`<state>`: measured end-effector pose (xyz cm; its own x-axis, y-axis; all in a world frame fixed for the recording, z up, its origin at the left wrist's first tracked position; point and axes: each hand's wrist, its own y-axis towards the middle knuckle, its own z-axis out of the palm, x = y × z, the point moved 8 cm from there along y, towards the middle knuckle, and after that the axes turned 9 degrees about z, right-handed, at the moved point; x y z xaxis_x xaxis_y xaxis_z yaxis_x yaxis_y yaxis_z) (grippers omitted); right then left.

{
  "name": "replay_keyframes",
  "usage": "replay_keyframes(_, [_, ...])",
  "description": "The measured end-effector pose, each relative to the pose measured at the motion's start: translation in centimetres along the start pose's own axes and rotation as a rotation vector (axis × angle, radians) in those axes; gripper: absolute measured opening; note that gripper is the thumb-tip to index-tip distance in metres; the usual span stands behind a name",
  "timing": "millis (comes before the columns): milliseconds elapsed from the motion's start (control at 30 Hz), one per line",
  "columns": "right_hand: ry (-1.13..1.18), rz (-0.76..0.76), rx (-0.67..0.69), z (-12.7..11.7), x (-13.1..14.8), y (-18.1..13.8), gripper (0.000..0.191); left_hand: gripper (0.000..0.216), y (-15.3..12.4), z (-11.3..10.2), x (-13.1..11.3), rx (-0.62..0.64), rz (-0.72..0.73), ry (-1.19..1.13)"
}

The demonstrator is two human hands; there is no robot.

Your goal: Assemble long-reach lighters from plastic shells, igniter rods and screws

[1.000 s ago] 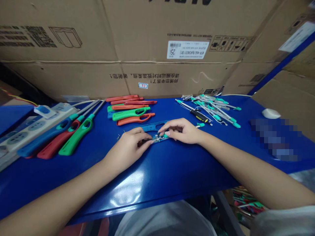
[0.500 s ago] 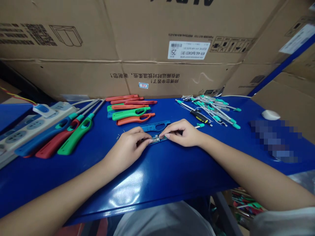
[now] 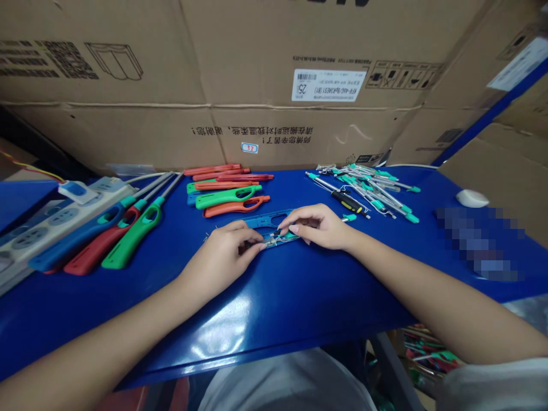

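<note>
My left hand point(image 3: 231, 248) pinches the left end of a blue lighter shell half point(image 3: 295, 237) lying on the table, with metal parts and thin wires point(image 3: 274, 242) inside it. My right hand point(image 3: 319, 228) bends over the other end, fingertips closed at the wires and a small dark piece; exactly what they grip is hidden. Just beyond, a second blue shell half point(image 3: 260, 221) with a trigger loop lies flat. A metal tube with a green tip point(image 3: 349, 218) pokes out past my right hand.
Orange, red and green lighter shells point(image 3: 229, 197) lie behind my hands. Metal tubes with green ends point(image 3: 377, 191) and a black screwdriver point(image 3: 347, 202) lie back right. Left are whole lighters point(image 3: 132, 237) and a power strip point(image 3: 55, 222). A cardboard wall point(image 3: 257, 85) closes the back.
My right hand has shifted slightly up and its fingertips have lifted, so more wires and a dark piece in the shell show. My left hand stays nearly in place.
</note>
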<state>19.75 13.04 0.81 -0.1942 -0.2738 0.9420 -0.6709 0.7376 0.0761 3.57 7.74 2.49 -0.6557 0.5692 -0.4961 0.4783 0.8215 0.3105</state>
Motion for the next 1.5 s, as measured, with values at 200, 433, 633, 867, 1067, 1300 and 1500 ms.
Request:
replay_keyframes(200, [-0.030, -0.022, -0.007, 0.0, 0.5, 0.0, 0.025, 0.007, 0.0, -0.2, 0.5, -0.004, -0.065, -0.033])
replay_keyframes(433, [-0.232, -0.124, -0.007, 0.6, 1.4, -0.3, 0.024, 0.008, 0.1, -0.3, 0.7, -0.026, -0.021, -0.056])
replay_keyframes(633, [-0.352, -0.212, -0.001, 1.2, 2.5, -0.9, 0.022, 0.012, 0.3, -0.5, 0.3, -0.006, 0.041, -0.033])
replay_keyframes(867, [-0.436, -0.237, 0.033, 1.6, 2.9, -1.2, 0.024, 0.015, 0.2, -0.7, 0.6, -0.007, 0.013, -0.129])
replay_keyframes(1067, [-0.303, -0.221, -0.046, -0.3, 2.9, -0.9, 0.025, 0.014, 0.5, -0.9, 0.7, 0.031, 0.039, -0.130])
replay_keyframes(1300, [-0.688, -0.215, -0.090, -2.0, 1.8, -0.4, 0.030, 0.018, 0.5, -0.7, -0.2, 0.048, 0.159, 0.001])
replay_keyframes(1500, [-0.815, -0.176, -0.074, -2.0, 1.7, -0.3, 0.011, 0.020, 0.3, -1.2, 0.0, 0.008, 0.111, 0.024])
